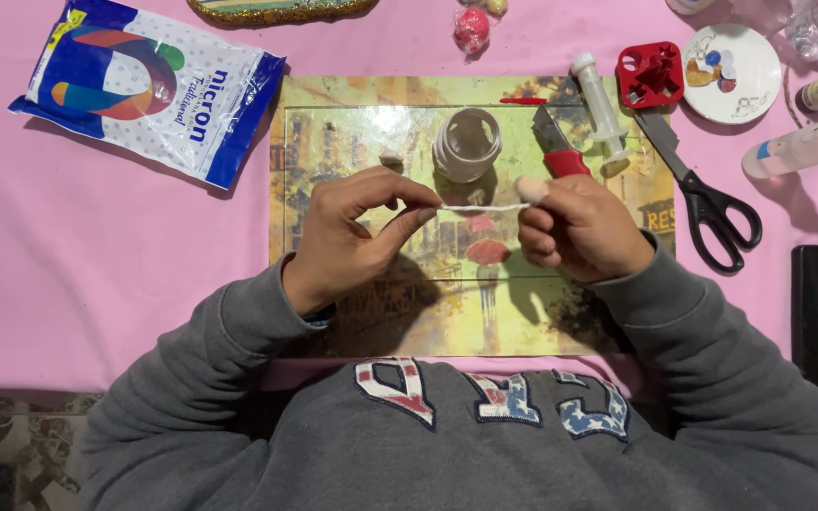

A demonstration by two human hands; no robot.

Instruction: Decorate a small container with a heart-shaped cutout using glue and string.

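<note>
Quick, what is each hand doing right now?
Left hand: closed, pinching one end of the thin white strand.
Right hand: closed, pinching the strand's other end.

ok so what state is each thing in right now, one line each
thin white strand: stretched taut between both hands
left hand: pinching the strand's left end
right hand: closed, gripping the strand's right end
scissors: lying closed
utility knife: blade out, lying flat
syringe: lying flat, plunger pushed in
bag: lying flat
</note>
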